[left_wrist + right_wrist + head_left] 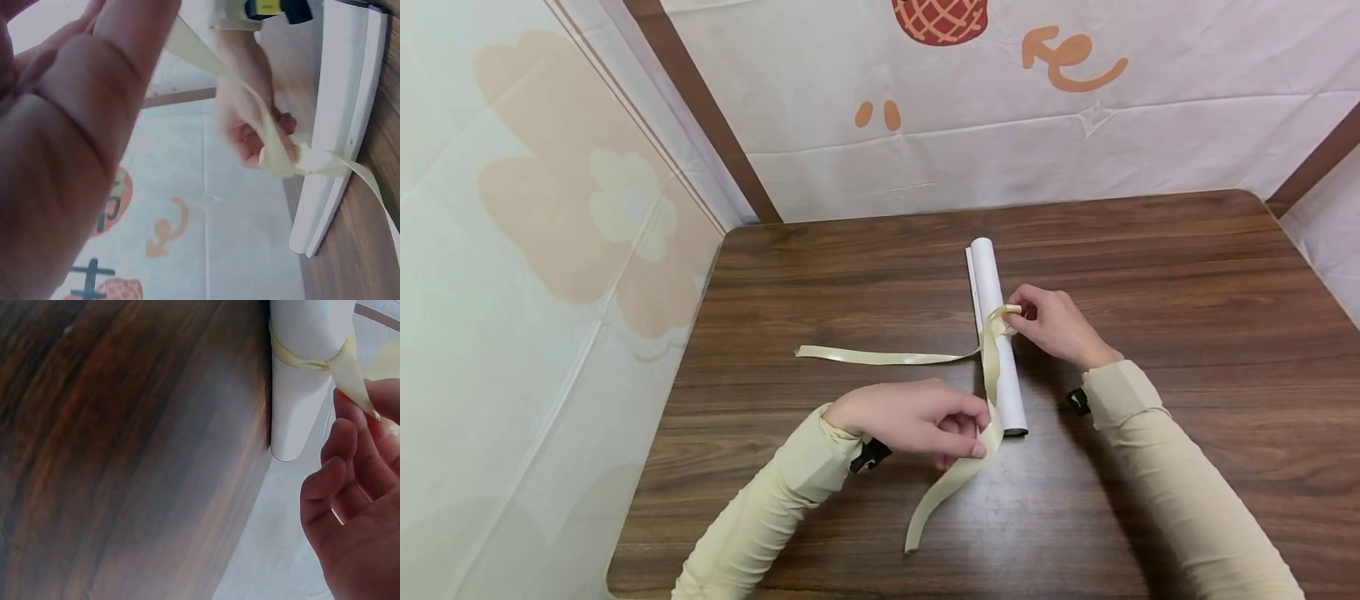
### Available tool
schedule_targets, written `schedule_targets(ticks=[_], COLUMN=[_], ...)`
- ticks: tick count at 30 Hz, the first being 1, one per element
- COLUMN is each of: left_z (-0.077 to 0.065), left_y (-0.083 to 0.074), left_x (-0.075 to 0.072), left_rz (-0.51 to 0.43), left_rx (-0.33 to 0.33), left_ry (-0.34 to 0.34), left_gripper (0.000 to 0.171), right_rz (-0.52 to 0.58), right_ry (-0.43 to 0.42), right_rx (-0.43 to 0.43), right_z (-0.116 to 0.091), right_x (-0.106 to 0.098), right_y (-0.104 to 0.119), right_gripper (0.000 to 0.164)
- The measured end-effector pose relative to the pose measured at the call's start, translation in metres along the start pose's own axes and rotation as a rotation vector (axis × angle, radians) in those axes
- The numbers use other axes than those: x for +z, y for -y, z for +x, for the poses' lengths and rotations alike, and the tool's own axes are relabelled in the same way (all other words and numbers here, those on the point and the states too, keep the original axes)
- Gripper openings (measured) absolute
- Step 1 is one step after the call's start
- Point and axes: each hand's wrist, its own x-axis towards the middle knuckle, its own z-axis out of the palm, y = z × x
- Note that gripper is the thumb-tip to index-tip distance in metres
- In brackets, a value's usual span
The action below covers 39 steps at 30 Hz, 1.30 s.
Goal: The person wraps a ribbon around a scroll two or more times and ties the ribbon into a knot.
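A white rolled-up sheet [997,333] lies on the table, pointing away from me, with a dark rim at its near end. Around its middle goes a cream ribbon [991,367], which crosses itself there in the right wrist view. My right hand [1056,325] pinches a short folded piece of ribbon [351,378] between thumb and fingertips, just right of the roll. Near the roll's close end, my left hand [917,421] holds the ribbon's long strip between thumb and fingers, and its tail hangs toward me. Another ribbon tail [872,357] stretches left across the tabletop.
The brown wood-grain table [1187,275] has rounded corners. Behind it hangs a white printed cloth [820,179], with another flower-printed cloth [572,250] along the left side. Dark straps show at both wrists, over beige sleeves [1187,483].
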Motion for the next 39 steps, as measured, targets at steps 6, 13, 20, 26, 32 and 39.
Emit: schedule_targets(ticks=[6,13,20,26,32,39], left_z=[0.019,0.04,0.053,0.062,0.065,0.062], left_y=[0.002,-0.004,-0.005,0.0,0.009,0.016], left_x=[0.011,0.026,0.039,0.042,0.04,0.031], left_rz=[0.055,-0.086,-0.046,0.16,0.247,0.347], left_rx=[0.069,0.045,-0.059,-0.111,-0.124,-0.13], left_ry=[0.012,0.054,0.093,0.099,0.099,0.022], left_gripper=[0.01,0.02,0.035,0.026,0.025,0.03], right_rz=[-0.01,-0.019,-0.024,-0.025,-0.028,-0.025], right_ry=[0.005,0.016,0.025,0.037,0.036,0.032], right_rx=[-0.02,-0.041,-0.05,-0.04,-0.045,-0.055], right_z=[0.001,0.002,0.003,0.004,0.003,0.002], right_x=[-0.001,0.0,-0.002,-0.002,-0.002,-0.002], right_y=[0.0,-0.001,-0.002,-0.002,-0.002,-0.003], right_gripper=[0.004,0.004,0.003,0.003,0.004,0.004])
